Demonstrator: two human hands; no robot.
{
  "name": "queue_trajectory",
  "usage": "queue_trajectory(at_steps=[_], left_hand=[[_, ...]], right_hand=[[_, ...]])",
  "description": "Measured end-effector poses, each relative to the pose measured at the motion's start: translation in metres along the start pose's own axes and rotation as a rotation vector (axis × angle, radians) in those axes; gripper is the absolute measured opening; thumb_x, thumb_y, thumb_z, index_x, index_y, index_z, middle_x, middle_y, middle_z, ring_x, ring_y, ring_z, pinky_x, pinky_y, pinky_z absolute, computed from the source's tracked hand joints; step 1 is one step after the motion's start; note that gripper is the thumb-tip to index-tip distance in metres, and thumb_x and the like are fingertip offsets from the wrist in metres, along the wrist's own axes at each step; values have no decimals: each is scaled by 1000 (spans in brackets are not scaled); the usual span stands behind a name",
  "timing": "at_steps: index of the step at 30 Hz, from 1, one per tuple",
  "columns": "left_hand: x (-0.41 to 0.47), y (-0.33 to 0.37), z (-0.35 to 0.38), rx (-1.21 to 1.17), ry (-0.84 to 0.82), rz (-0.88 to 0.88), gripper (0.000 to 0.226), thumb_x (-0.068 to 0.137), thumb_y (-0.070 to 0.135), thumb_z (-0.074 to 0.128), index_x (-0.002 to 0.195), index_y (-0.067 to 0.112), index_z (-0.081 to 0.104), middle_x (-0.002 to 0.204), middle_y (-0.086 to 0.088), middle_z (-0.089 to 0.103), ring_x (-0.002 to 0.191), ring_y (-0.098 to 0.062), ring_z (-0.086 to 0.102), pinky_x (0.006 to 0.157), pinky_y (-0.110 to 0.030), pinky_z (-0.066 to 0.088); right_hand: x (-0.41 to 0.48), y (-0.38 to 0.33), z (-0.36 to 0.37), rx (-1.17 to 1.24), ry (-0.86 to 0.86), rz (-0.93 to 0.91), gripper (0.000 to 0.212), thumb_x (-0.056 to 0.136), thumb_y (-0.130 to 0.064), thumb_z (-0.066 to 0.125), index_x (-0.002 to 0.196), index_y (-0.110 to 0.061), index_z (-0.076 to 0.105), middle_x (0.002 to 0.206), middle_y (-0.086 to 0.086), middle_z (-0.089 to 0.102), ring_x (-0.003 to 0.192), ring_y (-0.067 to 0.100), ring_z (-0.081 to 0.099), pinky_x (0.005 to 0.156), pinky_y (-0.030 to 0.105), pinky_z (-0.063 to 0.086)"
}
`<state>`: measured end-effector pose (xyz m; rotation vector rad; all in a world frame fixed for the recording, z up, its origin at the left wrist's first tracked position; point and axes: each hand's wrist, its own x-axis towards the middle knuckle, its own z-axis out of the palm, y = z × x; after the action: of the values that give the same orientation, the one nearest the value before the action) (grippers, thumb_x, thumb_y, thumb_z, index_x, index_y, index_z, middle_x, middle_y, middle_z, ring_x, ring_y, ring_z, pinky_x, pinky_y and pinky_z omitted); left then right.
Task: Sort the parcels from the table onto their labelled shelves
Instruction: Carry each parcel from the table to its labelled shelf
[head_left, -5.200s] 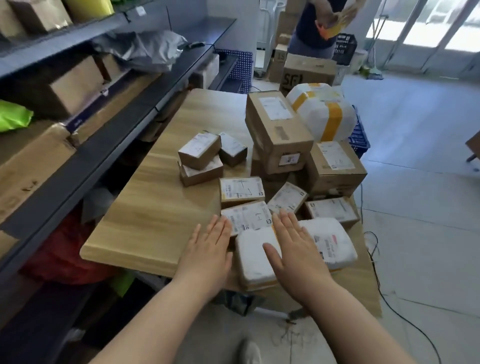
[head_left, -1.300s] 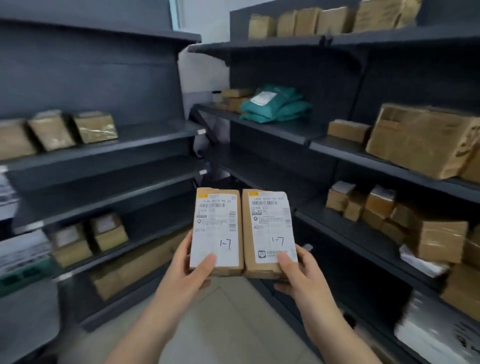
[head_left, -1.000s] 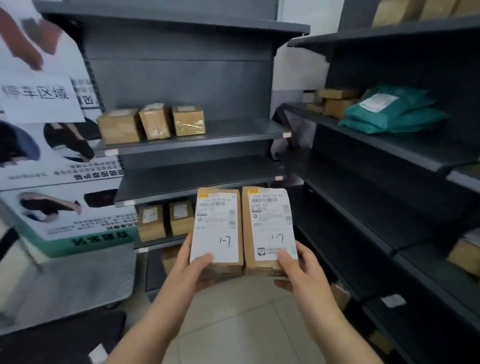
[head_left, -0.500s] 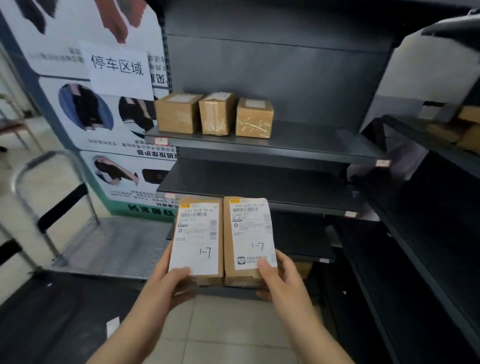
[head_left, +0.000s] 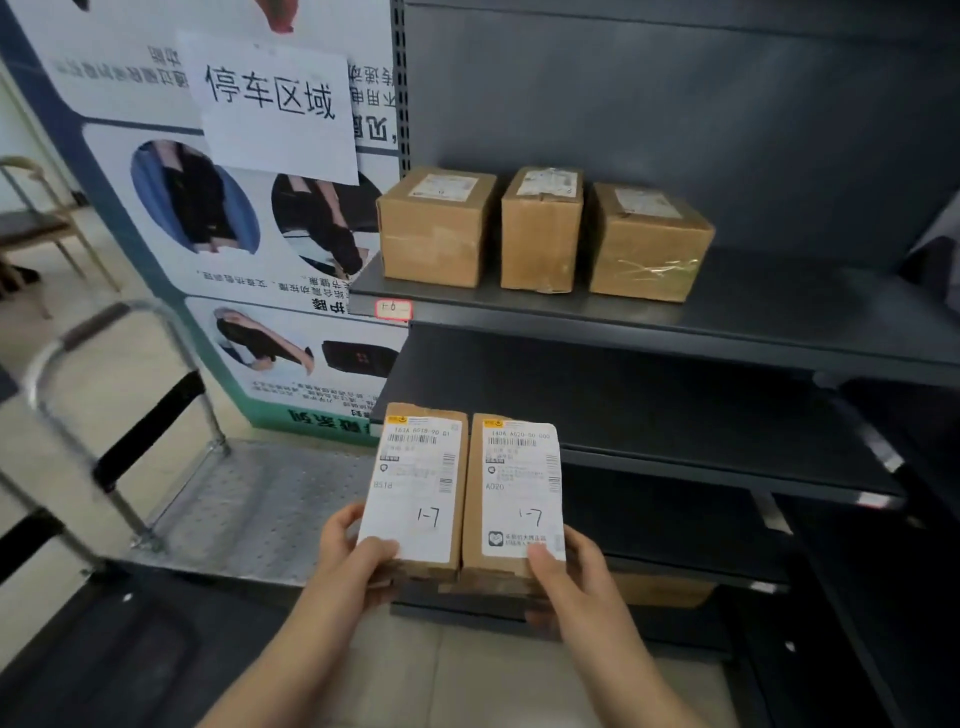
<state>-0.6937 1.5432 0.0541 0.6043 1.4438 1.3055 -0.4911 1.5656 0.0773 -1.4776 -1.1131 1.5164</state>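
Holding two brown parcels (head_left: 459, 499), labels (head_left: 522, 483) handwritten 1-7

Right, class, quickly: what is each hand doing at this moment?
Left hand: holds the left parcel, thumb on its label.
Right hand: holds the right parcel, thumb on its label.

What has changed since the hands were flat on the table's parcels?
Two parcels marked 1-7 were picked up from the table and carried to the dark shelves: the left hand holds one, the right hand the other. Over the last second each grip stayed the same, parcels side by side.
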Motion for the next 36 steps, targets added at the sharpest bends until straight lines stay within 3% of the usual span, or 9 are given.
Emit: queue_trajectory(at_steps=[3, 5, 11, 15, 18, 22, 26, 31, 36], left_hand=[[48, 12, -9, 21, -54, -25, 52, 82, 8, 60, 126, 23, 37, 119, -10, 59, 88, -28, 61, 70, -40, 50], [74, 15, -13, 30, -85, -47, 44, 92, 1, 49, 128, 23, 37, 121, -11, 58, 94, -29, 61, 71, -39, 51], [118, 16, -16, -41, -98, -152, 42, 94, 3, 48, 132, 16, 37, 122, -13, 57, 102, -28, 60, 75, -38, 53], [143, 12, -13, -57, -74, -210, 39, 93, 2, 49, 129, 15, 39, 122, -14, 57, 105, -30, 60, 84, -46, 52], [161, 13, -9, -34, -25, -230, 37, 93, 3, 50, 128, 15, 42, 117, -14, 61, 101, -29, 63, 80, -42, 53], [190, 13, -3, 12, 27, -236, 35, 93, 4, 51, 126, 16, 49, 106, -16, 68, 84, -24, 68, 72, -34, 53], [215, 13, 10, 90, 75, -198, 28, 95, 10, 53, 122, 15, 51, 99, -12, 68, 81, -22, 66, 74, -34, 55], [246, 1, 11, 315, 115, -159, 40, 94, 24, 57, 132, 19, 47, 110, -18, 66, 81, -25, 66, 70, -38, 55], [257, 0, 11, 459, 205, -97, 73, 76, 63, 58, 137, 26, 43, 113, 0, 65, 98, -24, 65, 89, -51, 52]], right_hand=[[33, -5, 23, 49, 61, 46, 38, 89, -33, 60, 124, -31, 44, 108, -13, 61, 98, 10, 60, 80, 35, 55], [50, -5, 35, 87, 101, 73, 37, 89, -31, 61, 123, -30, 46, 107, -10, 62, 98, 12, 61, 81, 37, 55], [90, -6, 50, 123, 158, 105, 27, 89, -26, 62, 112, -30, 49, 100, -10, 64, 90, 12, 65, 68, 28, 55], [122, -3, 51, 137, 144, 141, 20, 87, -25, 64, 101, -32, 51, 99, -7, 64, 91, 15, 65, 73, 32, 57], [149, -4, 52, 155, 124, 177, 16, 88, -25, 63, 95, -33, 52, 96, -7, 65, 89, 13, 65, 74, 32, 56], [189, -6, 53, 141, 73, 220, 17, 90, -27, 61, 105, -28, 55, 103, -4, 67, 89, 12, 66, 71, 29, 57], [228, -3, 56, 67, 51, 232, 26, 91, -30, 60, 115, -22, 55, 108, -1, 66, 90, 13, 67, 71, 27, 57], [264, -3, 59, 60, 59, 232, 44, 90, -29, 61, 130, -16, 46, 119, 5, 61, 95, 14, 64, 79, 28, 56], [276, -4, 62, -189, 100, 136, 51, 90, -35, 60, 136, -21, 42, 124, -6, 52, 105, 12, 53, 87, 30, 45]])
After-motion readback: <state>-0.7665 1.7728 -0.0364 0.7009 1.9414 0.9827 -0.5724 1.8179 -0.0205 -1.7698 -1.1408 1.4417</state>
